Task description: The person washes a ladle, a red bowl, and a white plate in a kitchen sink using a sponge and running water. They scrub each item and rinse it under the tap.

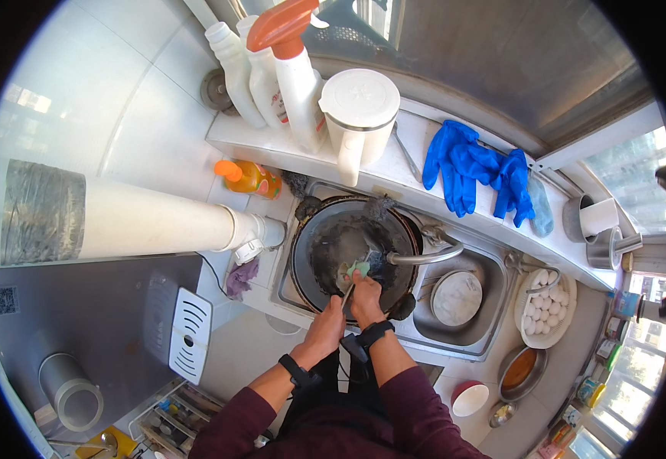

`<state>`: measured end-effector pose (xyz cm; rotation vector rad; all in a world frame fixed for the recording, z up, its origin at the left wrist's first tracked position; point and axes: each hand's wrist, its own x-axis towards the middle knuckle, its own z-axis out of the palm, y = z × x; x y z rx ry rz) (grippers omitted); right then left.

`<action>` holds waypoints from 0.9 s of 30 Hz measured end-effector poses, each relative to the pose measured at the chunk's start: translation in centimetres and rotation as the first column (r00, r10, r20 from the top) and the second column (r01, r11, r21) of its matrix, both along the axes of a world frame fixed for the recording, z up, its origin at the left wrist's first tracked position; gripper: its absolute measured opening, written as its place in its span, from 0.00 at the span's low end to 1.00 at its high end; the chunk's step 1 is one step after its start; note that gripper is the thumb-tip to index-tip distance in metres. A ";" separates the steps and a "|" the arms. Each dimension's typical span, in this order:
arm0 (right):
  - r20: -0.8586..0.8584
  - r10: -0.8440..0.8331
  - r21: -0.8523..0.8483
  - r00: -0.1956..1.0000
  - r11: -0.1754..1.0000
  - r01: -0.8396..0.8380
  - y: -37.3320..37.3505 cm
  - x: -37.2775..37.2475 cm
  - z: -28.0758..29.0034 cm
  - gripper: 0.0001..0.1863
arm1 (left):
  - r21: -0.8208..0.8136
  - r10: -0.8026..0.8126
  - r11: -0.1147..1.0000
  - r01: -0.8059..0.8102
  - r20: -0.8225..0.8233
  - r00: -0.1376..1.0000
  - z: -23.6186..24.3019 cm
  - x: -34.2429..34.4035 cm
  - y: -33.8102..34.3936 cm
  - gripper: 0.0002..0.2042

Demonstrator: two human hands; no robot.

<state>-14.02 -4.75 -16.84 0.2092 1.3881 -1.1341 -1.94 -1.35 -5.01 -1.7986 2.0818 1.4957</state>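
Wok (pixel 307 281), big, round and dark, sits in the left side of your metal sink (pixel 490 306). Its inside looks wet and grey. Your right hand (pixel 366 298) is closed on a pale green sponge (pixel 358 268) over the wok. Your left hand (pixel 325 330) is just beside it, closed around a thin tool (pixel 347 294); I can't tell what kind.

Your sink is set in a light counter (pixel 482 371), and pale tiles (pixel 65 115) cover the wall on your left. A white ledge (pixel 233 133) runs behind the sink.

The bent tap (pixel 428 258) pokes over the wok's right rim, so it is in your way there. A white plate (pixel 457 298) lies in the other sink bowl. On the ledge you have a spray bottle (pixel 299 96) with an orange top, a white jug (pixel 359 115) and blue gloves (pixel 455 164). On your right are eggs (pixel 545 310) in a white bowl (pixel 522 302), a metal bowl (pixel 536 375) of brown liquid (pixel 518 369) and a small red bowl (pixel 470 399). A fat white pipe (pixel 157 214) comes from your left, with a purple cloth (pixel 242 279) near its end.
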 end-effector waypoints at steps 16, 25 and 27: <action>0.530 -0.263 0.184 0.806 0.964 0.193 -3.9 -2.8 -4.0 0.16 | -0.086 -0.014 0.996 0.012 -0.014 1.000 2.5 4.9 4.8 0.18; 0.428 -0.279 0.128 0.859 0.960 0.249 -2.0 -3.0 -2.8 0.19 | -0.059 0.146 0.985 -0.161 -0.197 0.969 1.3 7.9 6.7 0.24; 0.440 -0.181 0.004 0.879 0.980 0.199 -1.3 -2.2 -2.6 0.18 | 0.292 0.375 0.910 -0.294 -0.280 0.884 0.0 7.1 4.1 0.26</action>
